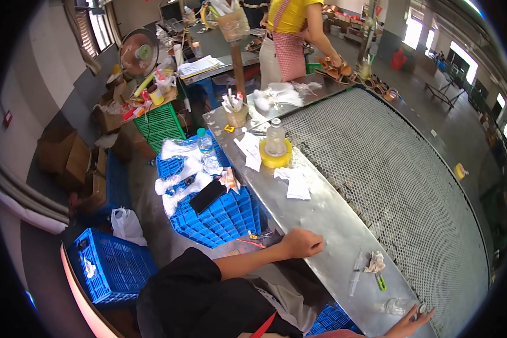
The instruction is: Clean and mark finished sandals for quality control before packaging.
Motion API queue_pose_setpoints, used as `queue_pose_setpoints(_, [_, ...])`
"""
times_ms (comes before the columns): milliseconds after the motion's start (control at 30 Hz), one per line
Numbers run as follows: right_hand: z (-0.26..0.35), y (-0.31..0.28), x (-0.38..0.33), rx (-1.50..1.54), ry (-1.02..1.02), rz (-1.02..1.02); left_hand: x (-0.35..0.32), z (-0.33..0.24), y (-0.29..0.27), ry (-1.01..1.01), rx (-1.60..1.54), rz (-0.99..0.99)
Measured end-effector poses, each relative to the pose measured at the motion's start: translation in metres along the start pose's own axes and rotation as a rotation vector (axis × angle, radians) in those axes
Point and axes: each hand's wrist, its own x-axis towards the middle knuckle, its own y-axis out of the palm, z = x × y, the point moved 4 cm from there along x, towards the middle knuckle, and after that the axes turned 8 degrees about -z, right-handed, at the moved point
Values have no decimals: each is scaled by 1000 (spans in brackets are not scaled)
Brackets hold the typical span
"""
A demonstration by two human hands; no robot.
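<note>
Workshop, daylight from high windows; long sheet-metal counter (pixel 333 228), dull and scuffed. Small clear bottle (pixel 395 306) at its near end; clock taken from there. Right hand (pixel 422 311) at 3, fingertips either side of a small round cap (pixel 422 308); whether pinched tight, cannot tell. Bottle probably light, stiff-walled, slick; glass or plastic unclear, so treat as breakable and take it round the body. Cap best pinched by its rim. Clear syringe-like tube (pixel 356 274) at 10, smooth and slim; green-handled cutter (pixel 381 281) and crumpled paper (pixel 375 262), soft, at 11. Left hand (pixel 304 243) at 10, curled into a loose fist, nothing visible in it. Perforated mesh bed (pixel 388 163) at 12, rough, honeycombed. Farther at 10, blue lattice crate (pixel 217 222), rigid plastic.
</note>
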Motion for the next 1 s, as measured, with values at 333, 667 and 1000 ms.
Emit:
queue_pose_setpoints(333, [42,-44,0,538,249,170,5,-58,-17,144,-342,307])
queue_pose_setpoints(667, [167,-57,-43,928,32,616,22,-146,-55,293,-732,392])
queue_pose_setpoints(1000, [188,-31,-32,973,-87,790,-10,-47,-102,-315,-369,300])
